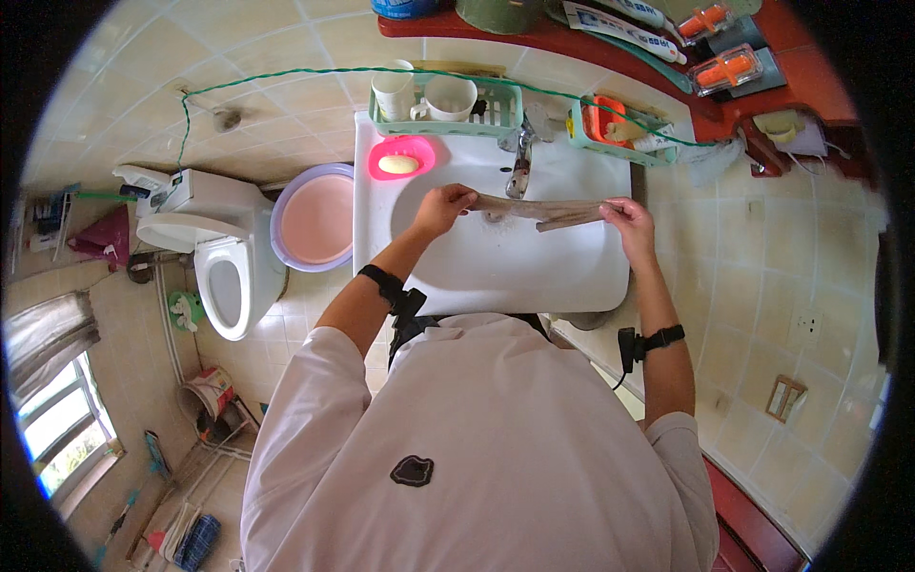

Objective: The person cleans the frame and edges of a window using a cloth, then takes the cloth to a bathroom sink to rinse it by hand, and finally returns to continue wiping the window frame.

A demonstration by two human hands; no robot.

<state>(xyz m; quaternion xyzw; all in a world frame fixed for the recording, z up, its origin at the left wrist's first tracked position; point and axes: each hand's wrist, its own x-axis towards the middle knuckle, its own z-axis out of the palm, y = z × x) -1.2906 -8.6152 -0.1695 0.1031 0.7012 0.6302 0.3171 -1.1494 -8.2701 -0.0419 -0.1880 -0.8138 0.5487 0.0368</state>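
Observation:
A greyish-brown strip of cloth [532, 208] is stretched between my two hands over the white washbasin [493, 275]. My left hand [444, 209] pinches its left end, and my right hand [632, 227] pinches the right end, where part of the cloth folds back and hangs a little lower. Just behind the cloth stands the metal faucet [521, 166], its spout pointing down into the bowl. The drain [493, 216] is partly hidden by the cloth. Small droplets or bubbles lie near it.
A pink soap dish [423, 149] with a bar of soap [398, 165] sits at the basin's back left. Green baskets [447, 127] [647, 154] stand along the back edge. A green cord [307, 71] crosses above. Left are a basin [318, 218] and a toilet [229, 282]; a red shelf [457, 27] overhangs behind.

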